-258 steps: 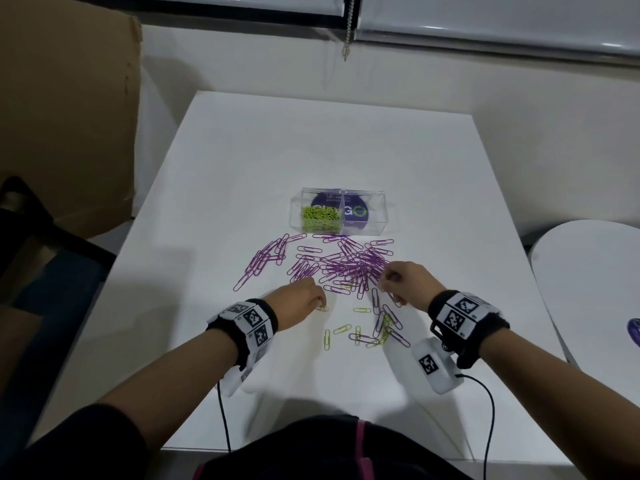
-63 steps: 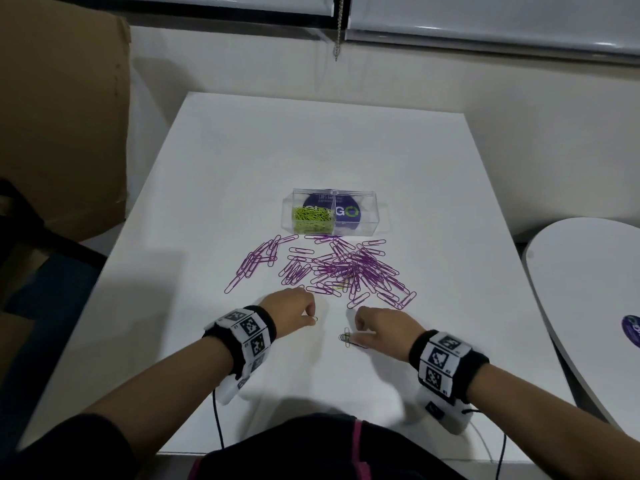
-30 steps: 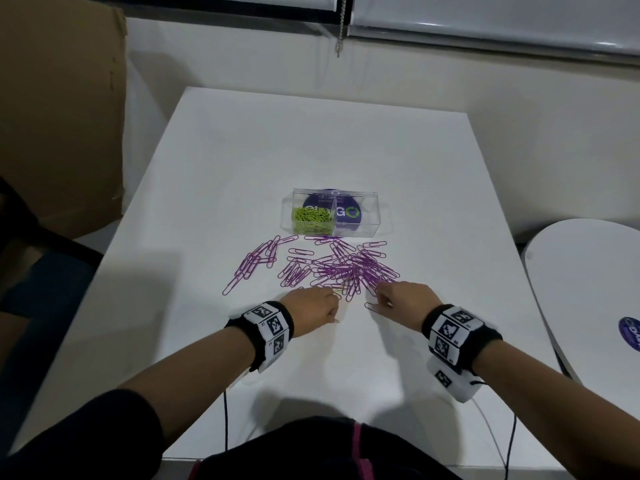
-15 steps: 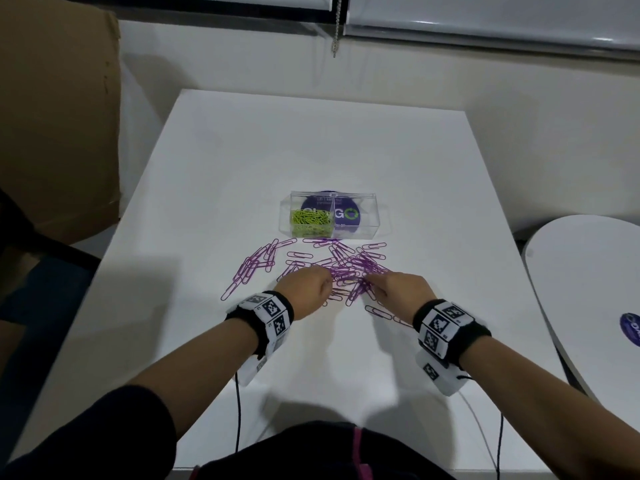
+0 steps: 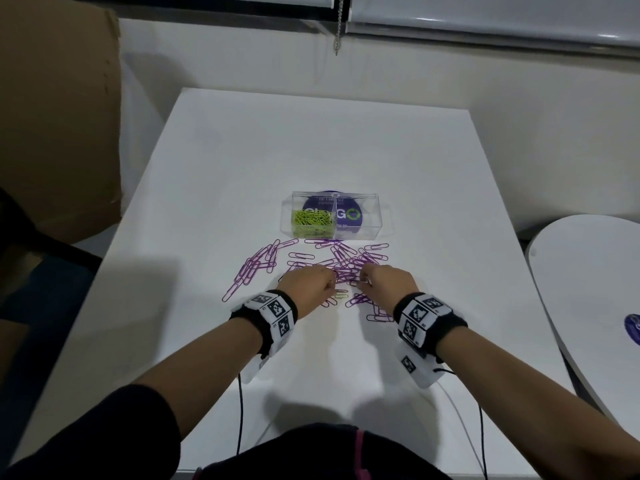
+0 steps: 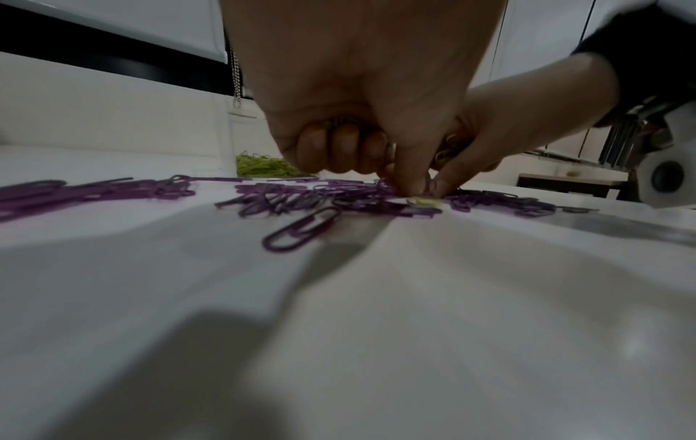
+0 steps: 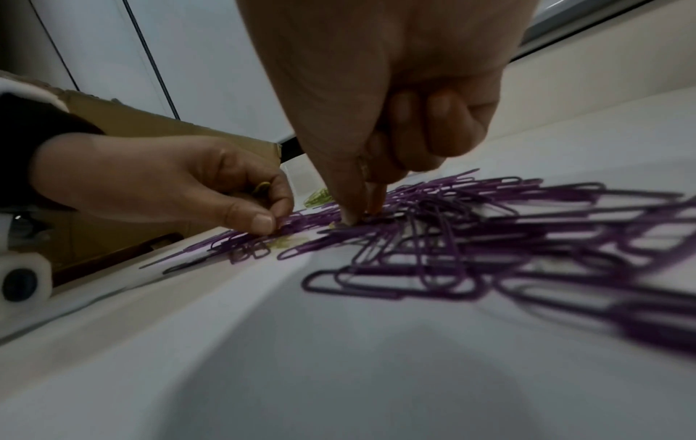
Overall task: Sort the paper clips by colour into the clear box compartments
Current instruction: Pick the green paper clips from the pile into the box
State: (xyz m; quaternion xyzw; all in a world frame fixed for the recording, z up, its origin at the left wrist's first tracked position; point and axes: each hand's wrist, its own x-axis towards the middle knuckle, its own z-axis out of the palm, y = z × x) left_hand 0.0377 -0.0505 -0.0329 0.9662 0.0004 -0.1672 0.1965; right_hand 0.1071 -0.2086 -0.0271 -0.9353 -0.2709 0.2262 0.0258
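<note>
White tabletop (image 5: 311, 150) fills the scene, with a brown cardboard sheet (image 5: 59, 116) standing off its left side, a second white table (image 5: 588, 289) to the right, and a blind's bead chain (image 5: 338, 26) hanging at the far wall. Near the middle of the table sits the clear box (image 5: 367, 216), two compartments side by side: the left one holds a heap of green paper clips (image 5: 311, 220), while the right one shows only a purple round label through its walls. Just nearer than the box, purple paper clips (image 5: 256, 268) lie scattered in a broad patch on the bare table. Both hands work at the near edge of that patch, close together. The left hand (image 5: 311, 285) has its outer fingers curled, and its thumb and forefinger pinch down among the clips; the right wrist view shows a green clip (image 7: 262, 187) tucked inside its curled fingers. The right hand (image 5: 388, 282) is likewise curled, thumb and forefinger tips pressed together on the pile, and yellow-green clips held inside it show in the left wrist view. A loose green clip (image 5: 341, 294) lies on the table between the two hands. Both wrists carry black bands with printed marker tags.
</note>
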